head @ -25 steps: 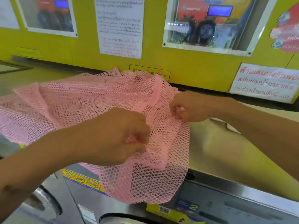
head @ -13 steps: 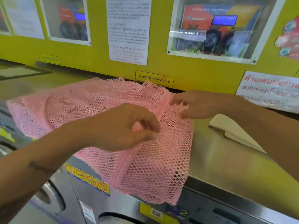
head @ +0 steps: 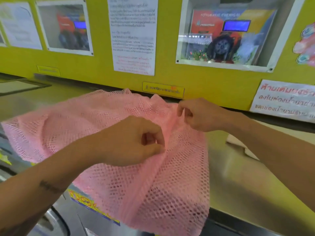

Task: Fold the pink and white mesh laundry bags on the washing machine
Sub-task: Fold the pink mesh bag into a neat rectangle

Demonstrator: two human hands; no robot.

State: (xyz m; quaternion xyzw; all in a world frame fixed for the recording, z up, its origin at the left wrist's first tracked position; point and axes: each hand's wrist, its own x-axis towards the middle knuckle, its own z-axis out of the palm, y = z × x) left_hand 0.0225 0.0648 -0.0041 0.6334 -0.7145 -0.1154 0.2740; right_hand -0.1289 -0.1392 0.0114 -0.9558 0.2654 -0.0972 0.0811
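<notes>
Pink mesh bag [head: 119, 133] on the washing machine [head: 238, 184] — its seam pinched in left hand [head: 134, 142] and right hand [head: 201, 114].

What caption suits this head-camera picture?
Both hands, left hand and right hand, pinch a pink mesh bag spread on a washing machine.

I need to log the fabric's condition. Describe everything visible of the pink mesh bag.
The pink mesh laundry bag is soft, open-weave netting with a denser band running along it. It lies rumpled across the washing machine top, its near part hanging over the front edge. The left hand and right hand pinch it along that band.
</notes>
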